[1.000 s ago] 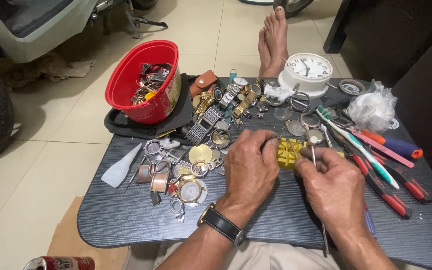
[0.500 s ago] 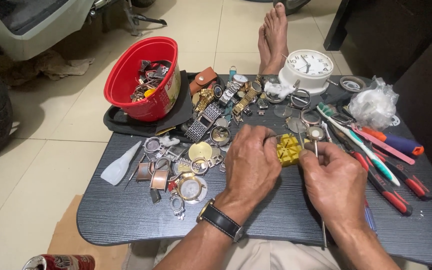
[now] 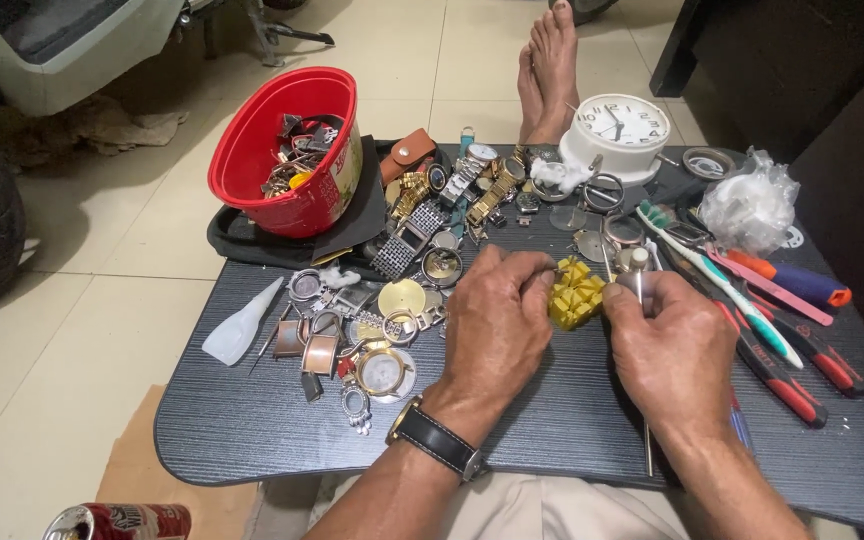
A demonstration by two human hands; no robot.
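A small yellow slotted block (image 3: 575, 293) sits on the dark wood-grain table (image 3: 252, 430), between both hands. My left hand (image 3: 497, 325), with a black-strapped wristwatch, rests beside the block and its fingertips pinch something small at the block's top left edge. My right hand (image 3: 674, 345) is closed around a thin metal tool (image 3: 609, 268) whose tip stands at the block's right side. What lies in the block is hidden by my fingers.
A red bucket (image 3: 287, 150) of watch parts stands at the back left. Watch cases and metal bands (image 3: 407, 235) lie left of my hands. A white clock (image 3: 620, 130), screwdrivers and toothbrushes (image 3: 752, 290) lie right. A person's bare feet (image 3: 552, 70) rest beyond the table.
Both hands stay at the yellow block. The right hand has shifted slightly closer to it, and the view has moved a little.
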